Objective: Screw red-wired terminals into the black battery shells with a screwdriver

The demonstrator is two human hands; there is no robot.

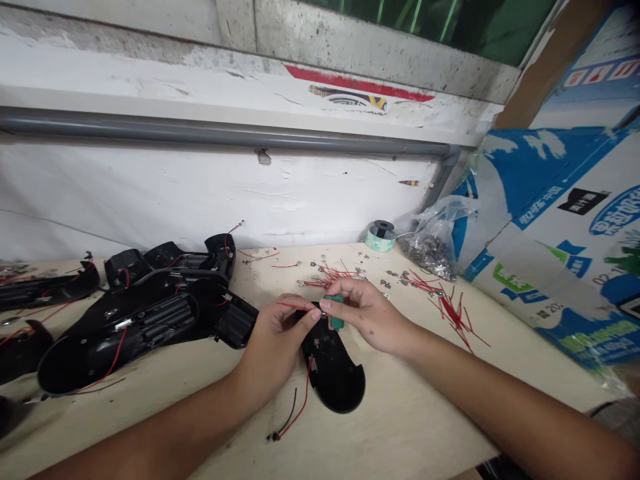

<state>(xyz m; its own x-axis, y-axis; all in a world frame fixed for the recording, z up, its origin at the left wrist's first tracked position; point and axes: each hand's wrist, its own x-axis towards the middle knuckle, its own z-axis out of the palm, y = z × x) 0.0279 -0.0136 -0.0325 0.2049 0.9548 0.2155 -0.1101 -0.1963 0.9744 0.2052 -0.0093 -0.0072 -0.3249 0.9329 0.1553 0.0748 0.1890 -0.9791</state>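
Observation:
A black plastic shell (341, 381) with a rounded end lies on the table under my hands. A red and a black lead trail from its left side to a small dark end piece (274, 437). My left hand (275, 340) is closed at the shell's upper end, a thin red wire (295, 306) pinched between thumb and finger. Right beside it, my right hand (375, 319) grips a small green block-shaped piece (337, 323), whose exact kind I cannot make out. The fingertips of both hands nearly meet over the shell, hiding the spot between them.
Several black shells (120, 330) with red wires are piled at left. Behind my hands lie loose red wires (333, 275) and small metal clips. A tape roll (380, 237) and a clear bag (434, 243) of metal pieces stand near the wall; a blue-white carton (560, 220) is at right.

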